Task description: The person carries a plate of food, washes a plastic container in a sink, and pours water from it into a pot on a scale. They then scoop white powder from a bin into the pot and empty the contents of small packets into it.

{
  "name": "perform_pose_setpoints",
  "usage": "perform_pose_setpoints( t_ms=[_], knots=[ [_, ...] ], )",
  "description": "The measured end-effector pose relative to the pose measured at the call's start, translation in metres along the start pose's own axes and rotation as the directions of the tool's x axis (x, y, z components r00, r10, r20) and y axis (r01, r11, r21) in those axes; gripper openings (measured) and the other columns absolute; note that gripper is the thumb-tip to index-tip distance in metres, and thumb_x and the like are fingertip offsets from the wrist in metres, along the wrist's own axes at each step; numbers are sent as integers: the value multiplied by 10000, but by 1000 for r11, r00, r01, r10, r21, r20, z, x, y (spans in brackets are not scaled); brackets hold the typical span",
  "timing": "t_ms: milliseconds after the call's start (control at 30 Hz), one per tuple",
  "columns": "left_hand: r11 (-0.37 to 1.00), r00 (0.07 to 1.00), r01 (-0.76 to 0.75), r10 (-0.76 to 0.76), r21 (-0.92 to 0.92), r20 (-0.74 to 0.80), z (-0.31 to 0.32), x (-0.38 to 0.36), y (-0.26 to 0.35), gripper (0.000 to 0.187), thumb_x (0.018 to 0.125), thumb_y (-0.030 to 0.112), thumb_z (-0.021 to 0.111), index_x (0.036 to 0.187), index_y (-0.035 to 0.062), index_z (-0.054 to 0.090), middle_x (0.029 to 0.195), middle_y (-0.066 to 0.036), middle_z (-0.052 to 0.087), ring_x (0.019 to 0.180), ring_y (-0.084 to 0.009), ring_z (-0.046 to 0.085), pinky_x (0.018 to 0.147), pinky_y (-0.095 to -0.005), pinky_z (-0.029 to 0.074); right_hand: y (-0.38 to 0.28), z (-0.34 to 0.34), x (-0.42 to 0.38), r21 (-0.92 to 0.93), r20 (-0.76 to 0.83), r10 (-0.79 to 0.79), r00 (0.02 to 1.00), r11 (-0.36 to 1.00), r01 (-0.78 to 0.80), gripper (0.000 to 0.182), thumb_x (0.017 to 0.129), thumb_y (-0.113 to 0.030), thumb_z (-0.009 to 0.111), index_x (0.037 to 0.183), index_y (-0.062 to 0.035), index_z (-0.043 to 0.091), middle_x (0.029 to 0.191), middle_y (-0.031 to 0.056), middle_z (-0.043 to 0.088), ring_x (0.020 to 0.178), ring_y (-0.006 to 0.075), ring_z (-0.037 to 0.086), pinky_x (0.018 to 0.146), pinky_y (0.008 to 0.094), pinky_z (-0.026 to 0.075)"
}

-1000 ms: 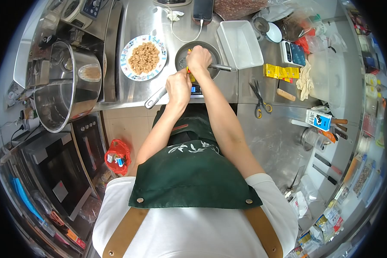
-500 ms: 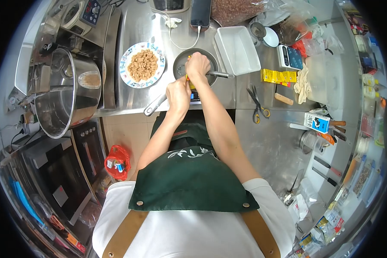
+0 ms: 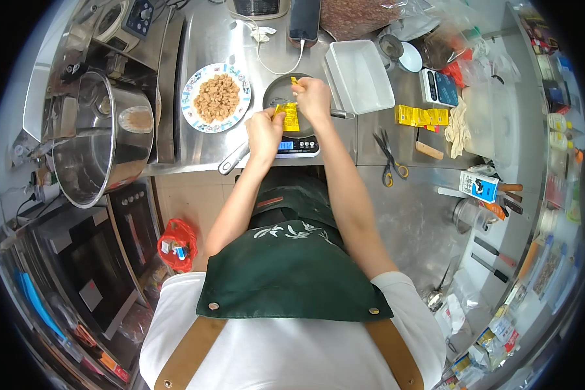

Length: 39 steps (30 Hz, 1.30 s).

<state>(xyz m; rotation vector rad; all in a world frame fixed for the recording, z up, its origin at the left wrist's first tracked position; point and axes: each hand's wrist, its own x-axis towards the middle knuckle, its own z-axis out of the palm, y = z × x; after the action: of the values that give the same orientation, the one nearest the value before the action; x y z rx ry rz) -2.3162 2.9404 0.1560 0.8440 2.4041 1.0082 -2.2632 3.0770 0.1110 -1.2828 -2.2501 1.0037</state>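
My left hand (image 3: pixel 264 133) is closed on a yellow sachet (image 3: pixel 287 117), held over the near part of a grey pan (image 3: pixel 273 90). My right hand (image 3: pixel 314 101), just to the right and slightly farther off, pinches a small yellow strip (image 3: pixel 295 81) that looks torn from the sachet. The pan rests on a digital scale (image 3: pixel 309 147) with a lit blue display. A metal utensil handle (image 3: pixel 339 114) sticks out past the pan's right rim. The pan's light grey handle (image 3: pixel 234 159) points toward the counter's front left. My hands hide much of the pan's inside.
Left of the pan sits a patterned plate (image 3: pixel 189 114) of brown crumbly pieces. A white tray (image 3: pixel 363 78) stands to the right, with more yellow sachets (image 3: pixel 421 116), scissors (image 3: pixel 389 159) and another scale (image 3: pixel 439 88) beyond. A phone (image 3: pixel 304 21) lies behind, its cable attached.
My hands have moved apart, the right one going right with a small yellow strip. The sachet in my left hand and the scale's display have come into view.
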Motion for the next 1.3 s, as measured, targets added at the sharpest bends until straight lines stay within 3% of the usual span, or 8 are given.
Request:
perform_pose_setpoints(
  t_ms=[133, 233, 333, 433, 933, 1133, 1233, 1300],
  knots=[
    [910, 965, 240, -183, -338, 190, 7, 16, -4, 200, 864, 104, 650, 952, -69, 698, 723, -129, 702, 566, -144, 673, 523, -263, 540, -8, -29, -19, 301, 82, 72, 994, 949, -94, 92, 813, -53, 662, 861, 23, 678, 691, 163, 658, 549, 241, 649, 537, 369, 492],
    [912, 954, 252, -179, -323, 241, 11, 27, -5, 212, 864, 78, 645, 987, -92, 678, 776, -149, 701, 595, -162, 679, 532, -256, 565, -5, -32, -33, 442, 109, 25, 994, 894, -71, 123, 810, 17, 602, 916, 36, 663, 759, 174, 662, 603, 260, 657, 583, 372, 505],
    [859, 921, 320, -184, -400, 342, 17, 39, -10, 247, 863, 62, 650, 1020, -129, 647, 860, -163, 692, 685, -188, 693, 576, -246, 588, 14, -29, -43, 310, 14, -250, 968, 922, 233, 163, 846, -2, 583, 982, 36, 663, 835, 126, 671, 663, 175, 655, 588, 293, 514],
    [795, 916, 346, -172, -499, 361, 25, 53, -17, 272, 825, 28, 691, 999, -170, 620, 866, -187, 683, 712, -216, 704, 559, -252, 602, 8, -46, -50, 139, 2, -378, 926, 917, 374, 218, 814, 55, 528, 991, 37, 654, 866, 137, 644, 718, 265, 648, 659, 336, 518],
    [731, 807, 503, -205, -462, 554, 17, 85, -4, 310, 917, 135, 628, 1024, -155, 608, 911, -198, 667, 657, -183, 685, 581, -217, 570, 15, -44, -23, 120, 47, -517, 854, 852, 509, 140, 752, 58, 644, 887, 25, 660, 839, 154, 611, 785, 339, 616, 696, 409, 499],
    [952, 940, 108, -4, -287, 341, 5, 73, 0, 200, 895, 95, 590, 991, -68, 657, 820, -184, 666, 614, -229, 680, 604, -317, 563, 32, -42, -9, 161, 50, -369, 928, 920, 357, 155, 792, 65, 615, 932, 41, 678, 810, 137, 640, 643, 226, 658, 580, 312, 530],
    [925, 932, -291, 332, -246, 146, 11, 68, -12, 227, 830, 34, 593, 1033, -34, 665, 888, -188, 656, 730, -256, 681, 714, -343, 552, 30, -45, -8, 159, 70, -340, 938, 932, 326, 136, 811, 62, 597, 923, 58, 674, 809, 137, 644, 606, 194, 651, 554, 289, 534],
    [907, 915, -352, 386, -231, 120, 13, 69, -13, 293, 812, 19, 607, 1101, -3, 651, 927, -166, 676, 766, -233, 687, 741, -325, 545, 25, -49, -9, 165, 91, -300, 950, 945, 283, 138, 814, 60, 598, 929, 60, 673, 810, 142, 646, 597, 195, 648, 558, 289, 535]
  ],
)
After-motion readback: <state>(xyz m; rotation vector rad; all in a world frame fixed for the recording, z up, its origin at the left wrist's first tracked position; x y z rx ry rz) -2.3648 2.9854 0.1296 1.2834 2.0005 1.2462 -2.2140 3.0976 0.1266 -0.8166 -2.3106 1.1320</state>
